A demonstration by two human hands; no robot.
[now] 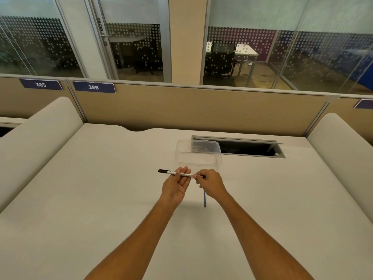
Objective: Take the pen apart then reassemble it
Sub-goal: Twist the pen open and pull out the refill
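From the head camera, the pen point(177, 174) is held level above the table point(101, 199), just in front of a clear tub point(198, 153). It looks light, stiff and smooth, so a pinch at each end should suit. It is white-barrelled, black-capped. The left hand point(177, 183) cradles it, grip loose; the right hand point(210, 183) pinches its end. A thin blue rod point(204, 200) lies beneath.

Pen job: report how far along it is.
Done: a thin blue refill lies apart on the desk, so the pen looks opened. In hand: the left hand cradles the white barrel, black cap on; the right hand pinches its other end. Left: refit the refill and close up.
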